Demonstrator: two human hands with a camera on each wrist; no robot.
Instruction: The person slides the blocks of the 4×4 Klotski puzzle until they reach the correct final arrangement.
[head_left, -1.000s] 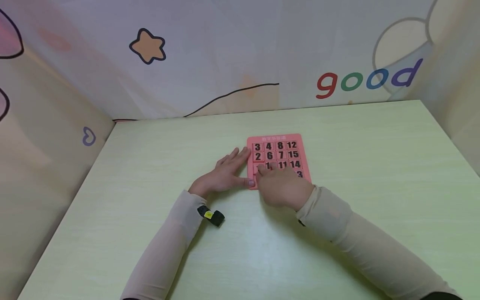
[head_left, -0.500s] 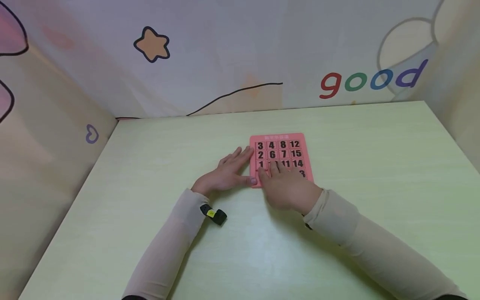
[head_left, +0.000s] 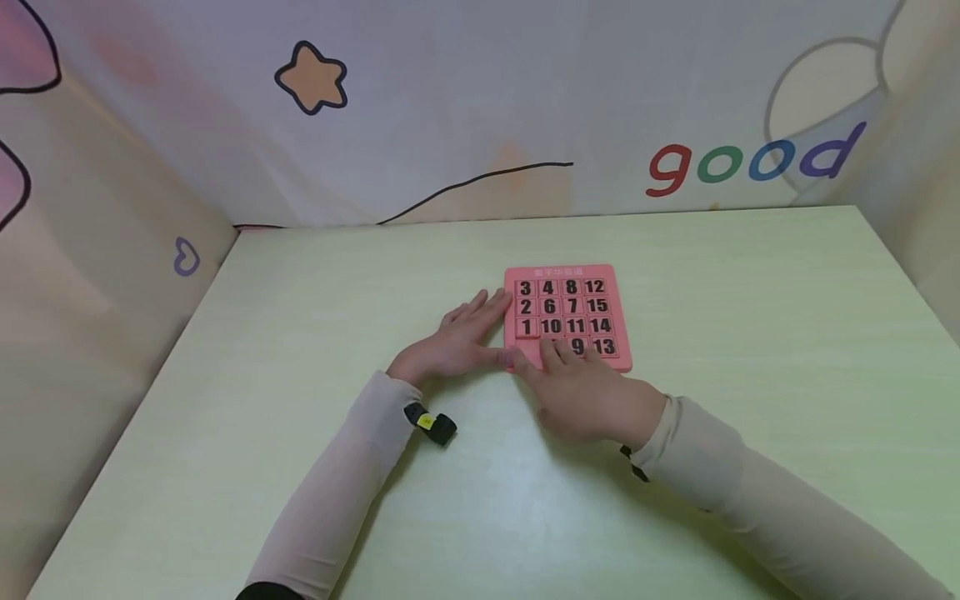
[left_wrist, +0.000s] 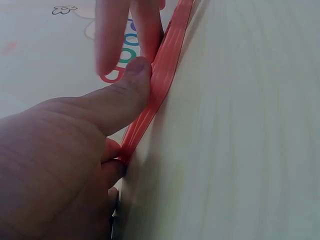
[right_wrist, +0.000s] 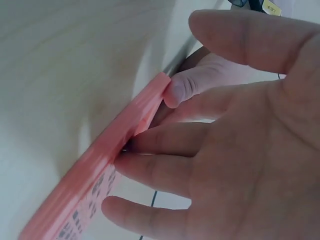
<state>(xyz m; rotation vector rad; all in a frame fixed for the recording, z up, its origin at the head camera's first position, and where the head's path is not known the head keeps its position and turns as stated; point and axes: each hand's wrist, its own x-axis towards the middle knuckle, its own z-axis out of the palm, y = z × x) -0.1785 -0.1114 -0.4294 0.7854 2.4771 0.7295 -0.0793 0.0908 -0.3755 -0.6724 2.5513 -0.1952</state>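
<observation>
A pink number puzzle (head_left: 558,272) lies flat on the pale green table (head_left: 465,517), a little right of the middle and nearer the wall than the person; the left hand (head_left: 453,346) is at its left side, open, fingers spread and fairly straight, fingertips against the edge and thumb on the near left corner; the right hand (head_left: 588,400) comes over the near edge, open too, fingers stretched out, with some fingertips over the bottom row of tiles and the index finger reaching to that same corner, close by the left thumb.

From where I stand the top row reads 3, 4, 8, 12; the second 2, 6, 7, 15; the third 1, 10, 11, 14; in the bottom row 9 and 13 show at the right, while the right hand hides part of what lies left of them.

Both arms wear long pale sleeves; a black strap (head_left: 442,428) with a yellow patch sits at the left wrist; on the back wall (head_left: 450,50) are an orange star (head_left: 311,78) and the word "good" (head_left: 752,162) in coloured letters.
</observation>
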